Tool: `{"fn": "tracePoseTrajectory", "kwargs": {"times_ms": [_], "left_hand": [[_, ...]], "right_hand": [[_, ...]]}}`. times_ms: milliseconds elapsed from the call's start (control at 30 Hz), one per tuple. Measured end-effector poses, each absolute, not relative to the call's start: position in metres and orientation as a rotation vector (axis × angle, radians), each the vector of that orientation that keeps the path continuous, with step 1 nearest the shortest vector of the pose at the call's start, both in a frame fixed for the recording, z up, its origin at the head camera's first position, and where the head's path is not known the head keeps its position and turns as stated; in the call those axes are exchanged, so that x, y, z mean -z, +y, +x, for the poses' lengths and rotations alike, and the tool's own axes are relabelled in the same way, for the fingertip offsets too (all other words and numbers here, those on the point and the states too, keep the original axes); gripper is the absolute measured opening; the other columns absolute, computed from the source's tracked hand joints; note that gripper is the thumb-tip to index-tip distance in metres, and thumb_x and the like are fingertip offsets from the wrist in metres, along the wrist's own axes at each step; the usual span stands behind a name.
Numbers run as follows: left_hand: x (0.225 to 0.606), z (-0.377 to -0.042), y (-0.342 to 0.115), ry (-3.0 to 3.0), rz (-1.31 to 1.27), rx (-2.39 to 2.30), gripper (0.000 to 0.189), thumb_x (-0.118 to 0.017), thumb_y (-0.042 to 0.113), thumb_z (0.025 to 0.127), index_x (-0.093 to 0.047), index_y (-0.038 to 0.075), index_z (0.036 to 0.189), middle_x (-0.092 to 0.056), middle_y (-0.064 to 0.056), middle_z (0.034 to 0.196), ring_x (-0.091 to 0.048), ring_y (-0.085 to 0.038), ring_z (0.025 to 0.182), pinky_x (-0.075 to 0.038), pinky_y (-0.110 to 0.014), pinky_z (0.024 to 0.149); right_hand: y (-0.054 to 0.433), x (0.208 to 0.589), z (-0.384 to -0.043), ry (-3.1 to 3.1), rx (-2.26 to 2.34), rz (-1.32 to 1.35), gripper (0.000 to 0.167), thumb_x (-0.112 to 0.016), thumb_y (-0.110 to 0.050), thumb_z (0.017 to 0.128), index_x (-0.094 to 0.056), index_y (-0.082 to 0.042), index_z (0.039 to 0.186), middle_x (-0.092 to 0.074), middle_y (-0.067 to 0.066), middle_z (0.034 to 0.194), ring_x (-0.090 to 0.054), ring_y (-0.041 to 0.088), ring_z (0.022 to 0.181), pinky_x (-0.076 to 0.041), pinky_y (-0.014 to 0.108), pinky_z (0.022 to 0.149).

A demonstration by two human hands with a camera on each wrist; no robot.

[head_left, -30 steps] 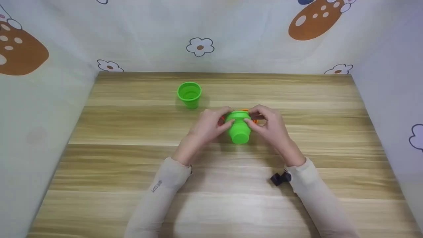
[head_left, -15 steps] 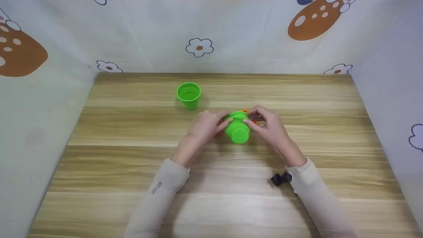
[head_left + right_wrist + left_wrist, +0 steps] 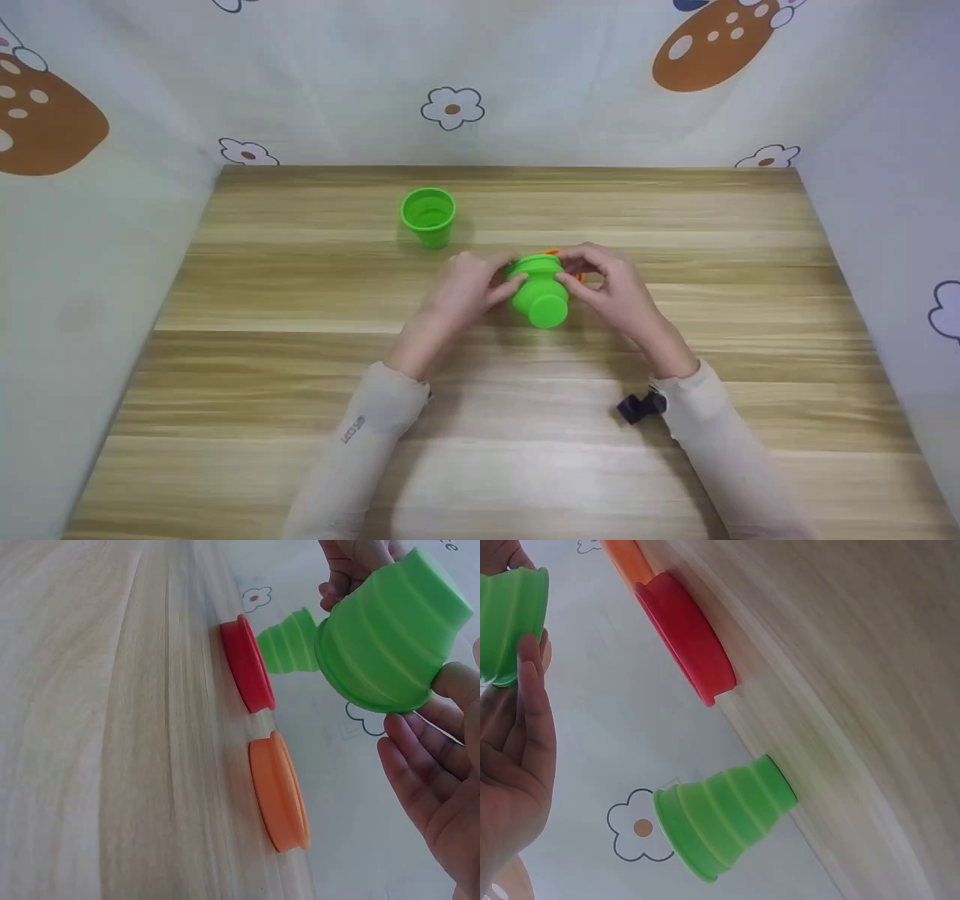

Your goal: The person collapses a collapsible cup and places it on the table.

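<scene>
Both hands hold a green collapsible cup above the table, tilted with its round base toward me. My left hand grips its left side near the rim, thumb on the wall. On the opposite side my right hand pinches the rim area between thumb and fingers. In the right wrist view the ridged wall of the held cup appears extended. Below the hands lie a flat red folded cup and a flat orange folded cup. The head view mostly hides these two.
A second green collapsible cup stands upright, mouth up, on the wooden table, behind and left of the hands. A black device sits at the right wrist. A patterned curtain hangs behind the table's back edge.
The held cup has tipped so that its base faces the camera more squarely, and the base has swung slightly right. The hands have shifted only a little. The standing cup stays put.
</scene>
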State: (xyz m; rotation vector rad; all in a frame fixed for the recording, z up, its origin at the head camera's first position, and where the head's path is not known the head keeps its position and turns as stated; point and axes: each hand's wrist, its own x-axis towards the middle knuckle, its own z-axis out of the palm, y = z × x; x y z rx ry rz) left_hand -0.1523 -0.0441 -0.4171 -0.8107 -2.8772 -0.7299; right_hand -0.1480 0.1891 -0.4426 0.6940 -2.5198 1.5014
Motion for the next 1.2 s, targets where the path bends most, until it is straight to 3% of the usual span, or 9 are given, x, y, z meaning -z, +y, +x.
{"fn": "tracePoseTrajectory", "kwargs": {"times_ms": [133, 267, 367, 600, 867, 1033, 1200], "left_hand": [[0.4195, -0.1516, -0.0453, -2.833, -0.846, 0.829, 0.028, -0.063, 0.033, 0.098, -0.068, 0.013, 0.117, -0.065, -0.007, 0.071, -0.052, -0.017, 0.061, -0.042, -0.029, 0.054], [0.4213, -0.1515, -0.0454, -2.769, -0.893, 0.948, 0.030, -0.067, 0.027, 0.096, -0.062, 0.013, 0.122, -0.071, -0.007, 0.093, -0.064, -0.021, 0.080, -0.054, -0.032, 0.070], [0.4217, -0.1514, -0.0448, -2.714, -0.921, 0.960, 0.028, -0.068, 0.025, 0.095, -0.061, 0.012, 0.120, -0.071, -0.005, 0.104, -0.065, -0.021, 0.092, -0.057, -0.035, 0.080], [0.4207, -0.1505, -0.0445, -2.660, -0.928, 0.888, 0.015, -0.070, 0.022, 0.093, -0.069, 0.012, 0.104, -0.073, -0.002, 0.096, -0.064, -0.020, 0.089, -0.056, -0.035, 0.078], [0.4227, -0.1509, -0.0461, -2.618, -0.871, 0.897, 0.009, -0.069, 0.015, 0.093, -0.070, 0.009, 0.100, -0.075, -0.006, 0.096, -0.069, -0.020, 0.089, -0.059, -0.034, 0.079], [0.4203, -0.1511, -0.0460, -2.612, -0.821, 0.923, 0.010, -0.068, 0.015, 0.094, -0.069, 0.009, 0.102, -0.075, -0.008, 0.097, -0.071, -0.021, 0.090, -0.061, -0.032, 0.078], [0.4181, -0.1511, -0.0430, -2.628, -0.751, 0.971, 0.011, -0.067, 0.016, 0.095, -0.068, 0.010, 0.104, -0.075, -0.006, 0.098, -0.071, -0.020, 0.088, -0.060, -0.031, 0.077]], "right_hand": [[0.1882, 0.4428, -0.1471, -2.523, -1.388, 0.705, 0.020, -0.073, -0.012, 0.090, -0.072, -0.002, 0.108, -0.074, 0.008, 0.098, -0.067, 0.012, 0.087, -0.061, 0.044, 0.077], [0.1867, 0.4423, -0.1464, -2.535, -1.321, 0.711, 0.017, -0.070, -0.011, 0.093, -0.072, -0.001, 0.106, -0.075, 0.009, 0.096, -0.068, 0.015, 0.086, -0.060, 0.045, 0.074], [0.1855, 0.4417, -0.1460, -2.539, -1.311, 0.694, 0.015, -0.068, -0.010, 0.094, -0.073, -0.001, 0.105, -0.075, 0.010, 0.095, -0.067, 0.016, 0.085, -0.059, 0.046, 0.074], [0.1838, 0.4406, -0.1446, -2.555, -1.434, 0.640, 0.016, -0.072, -0.011, 0.091, -0.073, -0.002, 0.105, -0.075, 0.008, 0.094, -0.068, 0.014, 0.084, -0.061, 0.044, 0.075], [0.1843, 0.4409, -0.1446, -2.540, -1.664, 0.588, 0.026, -0.072, -0.011, 0.091, -0.068, -0.003, 0.115, -0.073, 0.008, 0.107, -0.067, 0.011, 0.091, -0.059, 0.022, 0.082], [0.1863, 0.4412, -0.1434, -2.501, -1.915, 0.529, 0.029, -0.070, -0.010, 0.092, -0.064, -0.001, 0.119, -0.069, 0.011, 0.116, -0.067, 0.012, 0.102, -0.058, 0.023, 0.089], [0.1837, 0.4414, -0.1418, -2.444, -2.033, 0.496, 0.028, -0.066, -0.001, 0.092, -0.059, 0.005, 0.118, -0.071, 0.004, 0.111, -0.066, 0.009, 0.103, -0.056, 0.023, 0.090]]}}
